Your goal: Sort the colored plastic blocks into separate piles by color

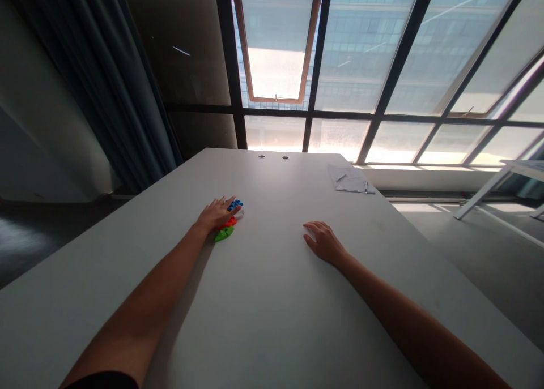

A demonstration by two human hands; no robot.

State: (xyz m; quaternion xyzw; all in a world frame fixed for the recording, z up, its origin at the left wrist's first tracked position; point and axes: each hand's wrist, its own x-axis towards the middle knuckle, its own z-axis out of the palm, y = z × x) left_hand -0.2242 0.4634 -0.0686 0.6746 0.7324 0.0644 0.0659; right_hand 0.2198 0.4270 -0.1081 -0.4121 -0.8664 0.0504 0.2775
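My left hand point(215, 212) is over a small heap of brightly coloured pieces, fingers spread, partly covering them. A green piece point(224, 234) lies nearest to me, with a red piece point(230, 222) just beyond it. Blue pieces point(237, 204) and a whitish one point(241, 212) show by the fingers and thumb. What kind of pieces these are I cannot make out, and some are hidden under the hand. To the right, my right hand point(323, 243) rests on the white table point(263, 298), fingers apart from the thumb and nothing visible in it.
Sheets of paper point(351, 179) with a pen point(341, 178) lie near the table's right edge. Two round cable holes point(262, 156) sit at the far edge. A dark curtain point(123, 83) hangs at left, windows stand behind, and another white table point(522, 168) is at right.
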